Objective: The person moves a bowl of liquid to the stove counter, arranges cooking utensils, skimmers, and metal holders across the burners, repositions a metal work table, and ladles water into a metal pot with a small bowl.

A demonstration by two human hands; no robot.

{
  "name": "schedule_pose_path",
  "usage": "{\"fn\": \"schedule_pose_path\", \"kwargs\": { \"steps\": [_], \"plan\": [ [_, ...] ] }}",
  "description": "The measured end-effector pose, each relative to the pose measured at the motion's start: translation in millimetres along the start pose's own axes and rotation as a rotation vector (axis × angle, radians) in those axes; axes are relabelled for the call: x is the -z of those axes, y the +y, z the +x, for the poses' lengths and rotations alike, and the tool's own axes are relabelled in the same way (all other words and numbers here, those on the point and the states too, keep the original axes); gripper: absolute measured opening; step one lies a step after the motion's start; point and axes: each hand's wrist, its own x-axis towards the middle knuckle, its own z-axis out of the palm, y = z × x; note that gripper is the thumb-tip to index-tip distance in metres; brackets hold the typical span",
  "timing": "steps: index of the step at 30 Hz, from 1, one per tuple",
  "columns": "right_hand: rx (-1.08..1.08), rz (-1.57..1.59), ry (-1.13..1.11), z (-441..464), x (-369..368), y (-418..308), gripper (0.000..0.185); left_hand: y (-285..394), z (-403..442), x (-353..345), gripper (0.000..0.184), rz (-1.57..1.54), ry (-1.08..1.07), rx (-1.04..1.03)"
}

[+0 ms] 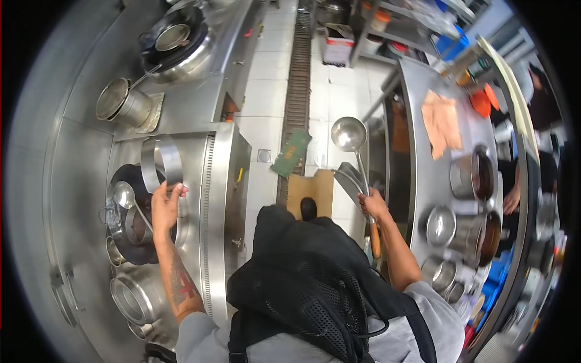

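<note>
While the person's left hand (165,207), at ten o'clock, pinches a shiny metal ring (172,160) near a dark wok (126,245), the right hand (373,204), at one o'clock, is clenched around a long ladle (364,174), its steel bowl (349,134) pointing toward twelve and its wooden grip (375,242) toward six.
</note>
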Motion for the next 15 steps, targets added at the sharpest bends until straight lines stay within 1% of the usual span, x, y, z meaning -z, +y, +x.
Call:
{"fn": "schedule_pose_path", "kwargs": {
  "steps": [1,2,3,4,6,7,8,10,12,13,14,15],
  "plan": [
    [0.015,-0.021,-0.018,18,1,-24,0.019,5,8,-1,0.026,0.013,0.017,0.024],
    [-0.007,-0.017,-0.090,34,3,-46,0.019,12,15,-3,0.026,0.026,0.033,0.043],
    [-0.033,-0.011,-0.161,52,2,-67,0.019,13,23,-4,0.028,0.108,0.061,0.065],
    [-0.025,-0.025,-0.171,70,-2,-85,0.019,17,30,-7,0.028,0.104,0.079,0.074],
    [0.020,-0.150,-0.142,112,-15,-126,0.019,28,56,-13,0.029,-0.319,0.103,0.032],
    [0.040,-0.173,-0.130,118,-26,-160,0.021,33,70,-13,0.027,-0.451,0.106,-0.020],
    [0.064,-0.194,-0.150,143,-30,-174,0.021,38,88,-14,0.027,-0.453,0.144,-0.020],
    [0.197,-0.282,-0.231,205,-46,-218,0.020,56,129,-9,0.025,-0.210,0.158,-0.090],
    [0.188,-0.193,-0.310,242,-63,-286,0.019,63,183,-7,0.024,0.055,0.202,-0.199],
    [0.306,-0.328,-0.242,242,-79,-331,0.021,65,216,-7,0.022,0.136,0.271,-0.253],
    [0.484,-0.540,-0.150,258,-85,-365,0.025,69,246,-3,0.022,0.129,0.322,-0.259],
    [0.612,-0.619,-0.114,272,-93,-405,0.027,73,278,3,0.023,0.198,0.317,-0.287]
  ]
}}
